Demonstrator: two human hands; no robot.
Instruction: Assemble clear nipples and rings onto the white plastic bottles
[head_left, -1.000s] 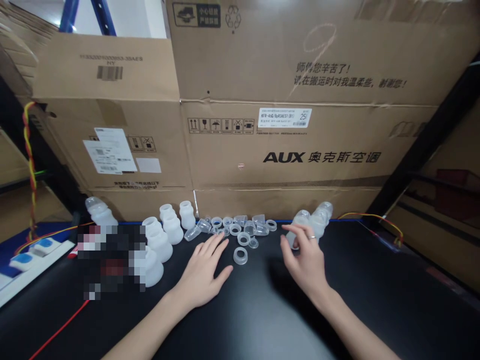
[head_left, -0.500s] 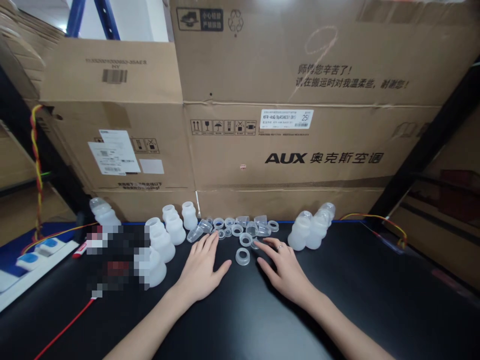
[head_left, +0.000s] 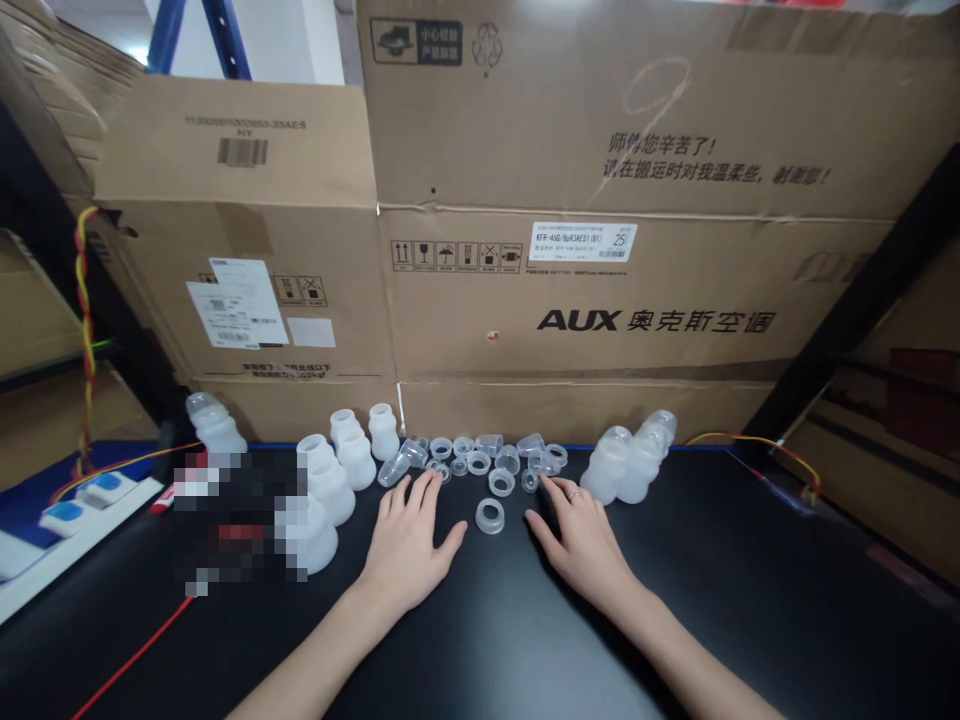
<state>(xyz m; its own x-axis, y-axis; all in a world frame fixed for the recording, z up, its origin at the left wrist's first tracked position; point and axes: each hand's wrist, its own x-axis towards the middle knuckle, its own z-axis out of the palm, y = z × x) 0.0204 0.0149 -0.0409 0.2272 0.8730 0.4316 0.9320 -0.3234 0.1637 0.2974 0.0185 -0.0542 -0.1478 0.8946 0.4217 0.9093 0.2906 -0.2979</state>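
Observation:
My left hand (head_left: 409, 545) rests over the black table with fingers spread, its fingertips close to a small clear disc-like part (head_left: 439, 471) and clear cup-shaped caps (head_left: 405, 460). Opposite it, my right hand (head_left: 585, 535) has its fingers apart, and the index fingertip is at a small round clear piece that looks like a bottle nipple (head_left: 530, 481). Between the hands lies a translucent collar ring (head_left: 490, 530), with another ring (head_left: 501, 490) just behind it. Several more rings (head_left: 478, 463) and clear caps (head_left: 531, 445) are scattered behind.
White bottles (head_left: 315, 470) without caps stand at left, and capped bottles (head_left: 606, 465) at right. Another capped bottle (head_left: 216, 425) stands at far left near a red marker (head_left: 161, 498). A power strip (head_left: 82, 510) lines the left edge. Cardboard (head_left: 577, 360) walls the back.
My right hand has moved slightly right, and the small nipple-like piece at its index fingertip has shifted right, away from the rings. My left hand has stayed nearly in place.

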